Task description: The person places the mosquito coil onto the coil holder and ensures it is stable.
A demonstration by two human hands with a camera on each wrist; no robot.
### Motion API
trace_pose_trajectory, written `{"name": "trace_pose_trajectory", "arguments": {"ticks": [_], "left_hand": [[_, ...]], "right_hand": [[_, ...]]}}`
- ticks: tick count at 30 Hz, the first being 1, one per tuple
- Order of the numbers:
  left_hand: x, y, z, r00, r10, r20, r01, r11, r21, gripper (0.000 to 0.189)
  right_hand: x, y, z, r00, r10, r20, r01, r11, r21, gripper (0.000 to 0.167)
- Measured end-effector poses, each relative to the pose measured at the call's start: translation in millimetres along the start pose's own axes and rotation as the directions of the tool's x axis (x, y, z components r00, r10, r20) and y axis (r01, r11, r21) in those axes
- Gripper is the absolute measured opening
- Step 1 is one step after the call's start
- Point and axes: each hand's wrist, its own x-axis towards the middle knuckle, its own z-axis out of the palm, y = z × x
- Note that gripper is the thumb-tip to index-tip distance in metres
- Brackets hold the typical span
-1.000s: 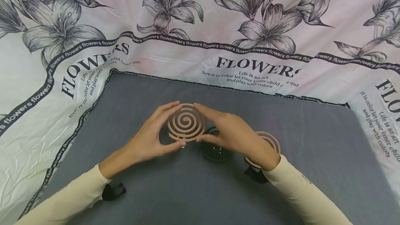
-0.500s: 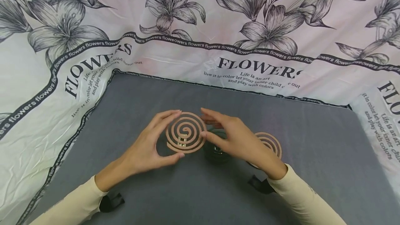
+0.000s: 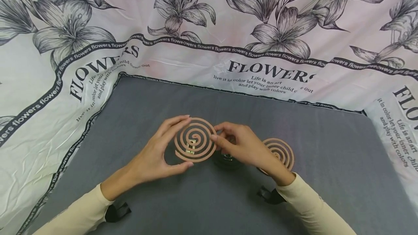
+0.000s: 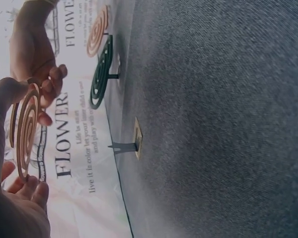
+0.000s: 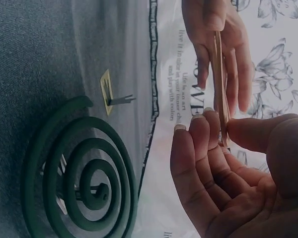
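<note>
My left hand holds a brown mosquito coil by its left side, fingers at the upper rim and thumb at the lower. My right hand pinches its right edge between thumb and fingertips. The right wrist view shows the coil nearly edge-on between both hands. Below it, on the table, stands a small metal coil stand with an upright forked prong, seen through the spiral's gaps in the head view. A green coil sits on its own stand, mostly behind my right hand in the head view.
Another brown coil is raised on a stand beyond the green one, partly covered by my right wrist in the head view. Dark grey cloth covers the table. A white flower-printed sheet rises at the back and sides.
The brown coil has come slightly lower and nearer, now over the metal stand. My right hand left its edge, then pinched it again farther down the right side. My left hand kept its hold.
</note>
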Motion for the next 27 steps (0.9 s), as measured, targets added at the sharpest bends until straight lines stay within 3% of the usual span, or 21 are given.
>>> {"name": "trace_pose_trajectory", "arguments": {"ticks": [9,18,27], "left_hand": [[-5.8,-14.1,0.5,1.000,-0.021,0.021,0.021,1.000,0.008,0.110],[-11.6,-23.6,1.0,0.996,-0.074,0.039,0.074,0.997,0.006,0.109],[-18.2,-31.0,0.5,0.990,-0.110,0.093,0.114,0.993,-0.032,0.109]], "right_hand": [[8.1,5.1,9.5,1.000,-0.014,-0.007,0.014,1.000,-0.023,0.030],[6.7,5.9,20.3,0.995,-0.098,-0.013,0.096,0.990,-0.099,0.067],[7.0,4.9,33.0,0.988,-0.153,0.007,0.149,0.954,-0.262,0.100]]}}
